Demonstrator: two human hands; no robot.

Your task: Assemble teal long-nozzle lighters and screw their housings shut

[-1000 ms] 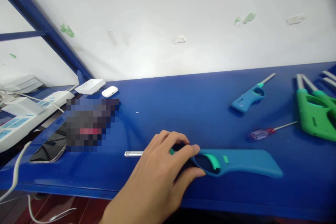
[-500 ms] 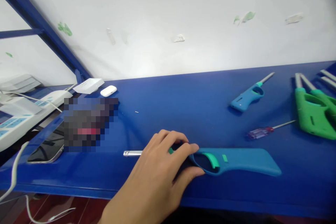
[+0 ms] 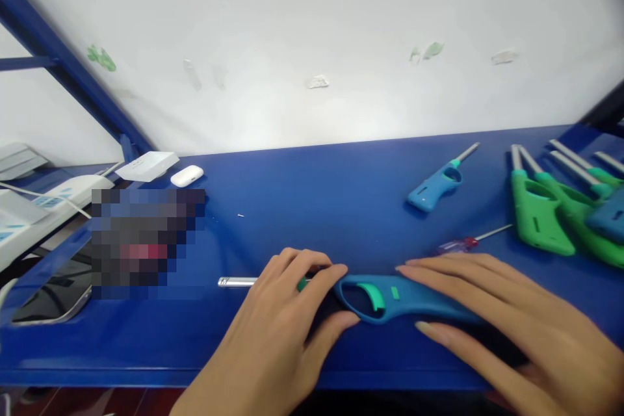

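A blue gas lighter [image 3: 414,299] with a turquoise trigger and a long metal tube lies sideways near the table's front edge. My left hand [image 3: 287,312] grips it at the neck, fingers over the far side and thumb on the near side by the trigger loop. The tube's tip pokes out to the left. Over the handle at the right is my right hand [image 3: 517,318], its fingers along the upper edge and thumb at the lower edge, closed around it. That hand covers the handle's end. Behind it a clear-handled screwdriver [image 3: 468,244] is partly hidden.
A smaller blue lighter [image 3: 433,185] lies further back. Several green lighters [image 3: 541,214] are grouped at the right. At the left are a phone [image 3: 53,289], a white earbud case [image 3: 187,175], a white box [image 3: 146,166], a power strip [image 3: 58,205] and a blurred-out dark object [image 3: 141,240].
My right hand has come in from the right onto the lighter's handle. My left hand keeps its grip at the neck. The view has turned slightly right.
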